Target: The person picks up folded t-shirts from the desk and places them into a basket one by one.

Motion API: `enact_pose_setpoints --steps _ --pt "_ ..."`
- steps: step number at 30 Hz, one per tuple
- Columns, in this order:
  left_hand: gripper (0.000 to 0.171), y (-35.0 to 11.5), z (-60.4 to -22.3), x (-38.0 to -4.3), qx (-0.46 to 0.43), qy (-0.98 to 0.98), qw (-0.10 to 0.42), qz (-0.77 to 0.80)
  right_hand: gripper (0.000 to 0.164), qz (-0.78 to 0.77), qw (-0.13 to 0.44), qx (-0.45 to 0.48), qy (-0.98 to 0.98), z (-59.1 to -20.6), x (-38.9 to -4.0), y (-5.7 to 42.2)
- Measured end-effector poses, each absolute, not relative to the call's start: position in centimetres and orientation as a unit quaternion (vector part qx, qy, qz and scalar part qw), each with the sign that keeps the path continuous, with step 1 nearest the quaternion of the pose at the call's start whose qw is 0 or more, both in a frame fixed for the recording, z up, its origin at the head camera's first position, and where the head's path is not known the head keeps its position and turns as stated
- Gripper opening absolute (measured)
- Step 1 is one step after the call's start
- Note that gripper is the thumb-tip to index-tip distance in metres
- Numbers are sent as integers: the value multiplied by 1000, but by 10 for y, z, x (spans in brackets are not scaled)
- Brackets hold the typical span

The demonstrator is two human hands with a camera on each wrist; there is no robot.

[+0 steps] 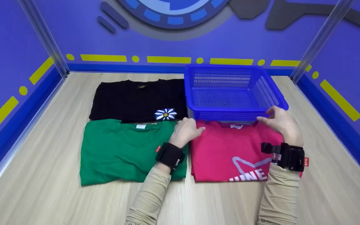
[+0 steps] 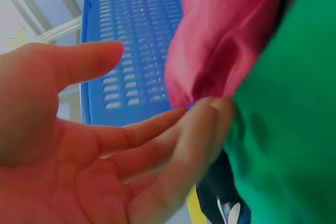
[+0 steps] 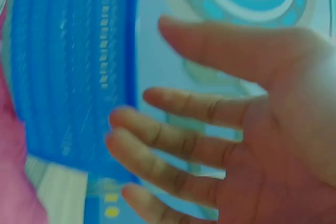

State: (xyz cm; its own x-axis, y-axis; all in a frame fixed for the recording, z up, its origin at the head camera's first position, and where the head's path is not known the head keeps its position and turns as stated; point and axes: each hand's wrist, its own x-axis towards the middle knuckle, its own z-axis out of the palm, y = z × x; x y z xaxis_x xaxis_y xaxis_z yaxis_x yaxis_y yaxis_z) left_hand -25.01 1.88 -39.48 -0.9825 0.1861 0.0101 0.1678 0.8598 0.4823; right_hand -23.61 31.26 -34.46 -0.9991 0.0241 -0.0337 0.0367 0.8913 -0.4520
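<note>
In the head view a folded red-pink T-shirt (image 1: 217,147) lies at the front right, with a folded green T-shirt (image 1: 120,153) to its left. My left hand (image 1: 184,132) is over the top corners where the two shirts meet. The left wrist view shows its thumb standing apart and its fingertips (image 2: 223,108) right at the fabric, nothing pinched. My right hand (image 1: 281,123) is at the front right corner of a blue plastic basket (image 1: 236,114), above the pink shirt's top edge. Seen in the right wrist view, its fingers (image 3: 157,166) are spread and loosely bent, holding nothing.
Behind the green shirt lies a folded black T-shirt (image 1: 136,100) with a white flower print, its right edge against the basket. Blue panels with yellow marks (image 1: 169,59) enclose the back and sides of the wooden table (image 1: 52,140).
</note>
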Motion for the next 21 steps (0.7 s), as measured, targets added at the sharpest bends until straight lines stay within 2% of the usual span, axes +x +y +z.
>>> enact_pose_setpoints --steps 5,11,15,21 --pt "41 27 -399 -248 92 974 52 202 71 -220 59 80 970 -359 -235 342" --pt "45 35 -404 -246 102 974 75 186 85 -242 126 135 953 -380 -233 366" --pt "50 38 -407 -245 102 969 71 213 77 -291 149 154 932 -391 -231 368" --pt "51 40 -410 -246 86 961 65 256 45 -328 125 173 920 -399 -232 363"
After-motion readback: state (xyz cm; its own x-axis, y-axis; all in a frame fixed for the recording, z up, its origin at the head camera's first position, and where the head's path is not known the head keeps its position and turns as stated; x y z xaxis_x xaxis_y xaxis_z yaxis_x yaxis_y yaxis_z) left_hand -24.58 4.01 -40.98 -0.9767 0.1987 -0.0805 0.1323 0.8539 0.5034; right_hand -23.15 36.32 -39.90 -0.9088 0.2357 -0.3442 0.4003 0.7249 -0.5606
